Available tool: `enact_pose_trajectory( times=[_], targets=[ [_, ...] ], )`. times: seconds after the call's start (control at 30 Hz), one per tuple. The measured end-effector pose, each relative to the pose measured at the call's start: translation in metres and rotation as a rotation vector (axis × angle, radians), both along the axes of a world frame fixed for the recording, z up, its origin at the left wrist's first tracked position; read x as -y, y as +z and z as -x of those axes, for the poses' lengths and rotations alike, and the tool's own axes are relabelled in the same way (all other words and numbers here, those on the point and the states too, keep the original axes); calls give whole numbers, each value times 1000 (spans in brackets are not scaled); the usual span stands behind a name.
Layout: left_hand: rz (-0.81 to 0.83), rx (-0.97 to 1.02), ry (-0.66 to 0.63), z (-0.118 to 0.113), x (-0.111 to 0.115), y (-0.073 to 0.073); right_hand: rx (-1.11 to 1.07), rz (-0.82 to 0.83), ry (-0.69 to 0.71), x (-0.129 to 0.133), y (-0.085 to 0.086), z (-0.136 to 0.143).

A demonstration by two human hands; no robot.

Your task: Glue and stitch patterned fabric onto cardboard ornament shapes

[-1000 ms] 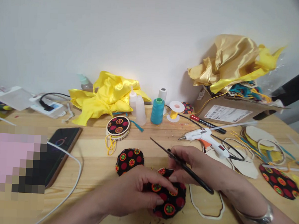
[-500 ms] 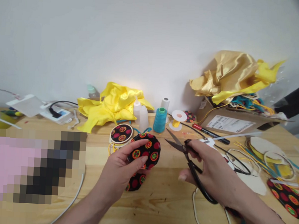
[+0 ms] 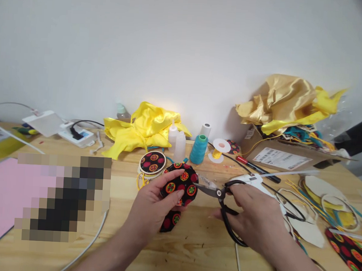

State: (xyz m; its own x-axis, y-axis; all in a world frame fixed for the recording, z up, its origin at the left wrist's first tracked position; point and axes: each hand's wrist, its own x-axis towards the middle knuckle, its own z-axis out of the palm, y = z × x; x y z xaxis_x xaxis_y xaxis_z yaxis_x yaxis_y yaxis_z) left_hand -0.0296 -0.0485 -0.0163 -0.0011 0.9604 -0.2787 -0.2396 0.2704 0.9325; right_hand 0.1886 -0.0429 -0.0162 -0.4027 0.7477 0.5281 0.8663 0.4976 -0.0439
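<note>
Left hand (image 3: 151, 202) is pinching the patterned fabric disc (image 3: 185, 184) between thumb and fingers, grip nearly closed, with the disc tilting up and its printed face showing. Right hand (image 3: 255, 214) is gripping the black scissors (image 3: 219, 193) by the looped handles, fingers curling around the upper loop, thumb sticking out toward the left hand, so the hand is sitting partly spread.

Key relation: disc is lying directly left of the right hand, just past the left fingertips, and the blades are pointing at its right edge — blades parted, tips right at the rim, touching or just beside, cannot tell. Scissors' long axis is running from the right palm leftward and slightly up; disc is round, so no clear long axis there. Left hand is nearer the disc, holding it; right hand is standing a blade's reach off to the right.

A second fabric piece (image 3: 174, 221) is showing partly below the left hand. A framed round piece (image 3: 153, 163) is lying just beyond the left hand — yellow cord hanging off it. Teal thread cone (image 3: 199, 149) is standing beyond the gap between both hands. White glue gun (image 3: 251, 179) is lying behind the right hand, partly hidden.
</note>
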Motion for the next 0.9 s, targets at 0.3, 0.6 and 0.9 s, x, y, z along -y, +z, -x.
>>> enact_pose_trajectory(
  times=[0.3,0.6,0.9],
  targets=[
    [11,9,11,1,0,-3,75,-46,16,1,-4,-9],
    [37,-27,21,1,0,-5,154,-86,4,0,-8,-9],
    [34,-49,28,0,0,-5,226,-87,-21,2,-5,-8]
  ],
)
